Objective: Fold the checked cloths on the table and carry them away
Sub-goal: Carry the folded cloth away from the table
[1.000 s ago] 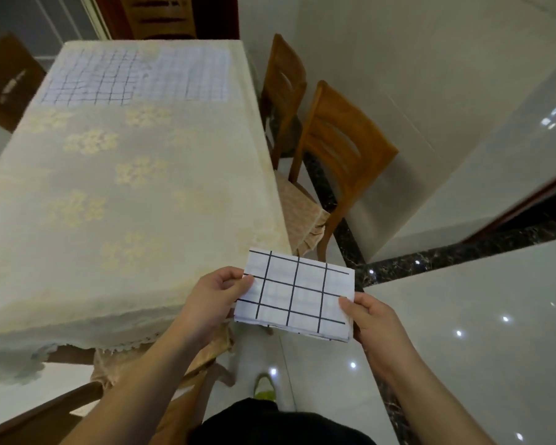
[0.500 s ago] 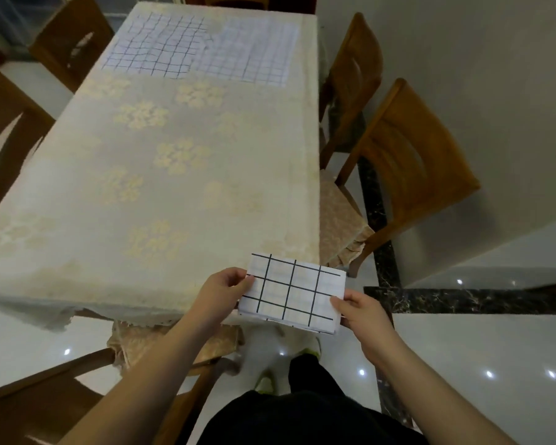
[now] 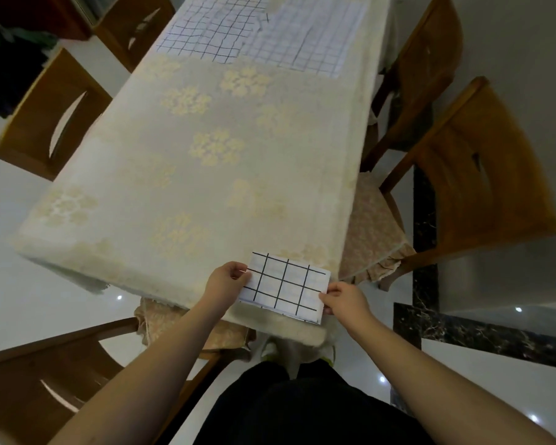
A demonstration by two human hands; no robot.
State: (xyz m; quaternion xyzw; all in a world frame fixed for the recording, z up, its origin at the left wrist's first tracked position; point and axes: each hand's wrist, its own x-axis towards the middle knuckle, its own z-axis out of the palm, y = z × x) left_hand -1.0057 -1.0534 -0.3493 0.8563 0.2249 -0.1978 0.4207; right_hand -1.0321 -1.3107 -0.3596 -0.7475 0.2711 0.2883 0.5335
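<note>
Both hands' fingers pinch the folded checked cloth [image 3: 284, 284], left hand [image 3: 225, 281], right hand [image 3: 344, 298]; apparently unlabelled.

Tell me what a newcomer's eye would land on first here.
First, the folded cloth with bold black checks, held over the table's near right corner: the left hand pinches its left edge and the right hand its right edge. Next, two flat cloths spread side by side at the far end of the table, not yet folded. Wooden chairs ring the table.
</note>
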